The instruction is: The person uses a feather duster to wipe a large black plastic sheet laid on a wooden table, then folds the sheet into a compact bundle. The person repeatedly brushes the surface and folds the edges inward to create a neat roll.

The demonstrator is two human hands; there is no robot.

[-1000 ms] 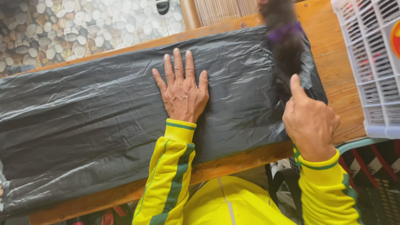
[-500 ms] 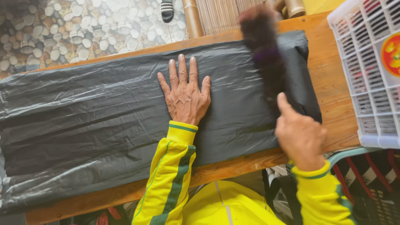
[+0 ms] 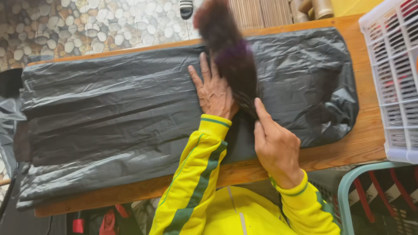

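Wooden bench (image 3: 348, 148) covered by black plastic sheet (image 3: 109, 113); sheet pressed flat by open left hand (image 3: 214, 91); dark hair bundle (image 3: 230, 56) gripped by right hand (image 3: 275, 146), blurred toward 12 o'clock, not yet laid down.

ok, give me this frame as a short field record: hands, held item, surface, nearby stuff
left hand: left hand flat, palm down on black plastic sheet
right hand: right hand grips dark fluffy hair bundle
bundle: blurred, passing over left-hand fingers
surface: sheet covers long wooden table
right edge: white plastic lattice basket
sleeves: yellow, green stripes
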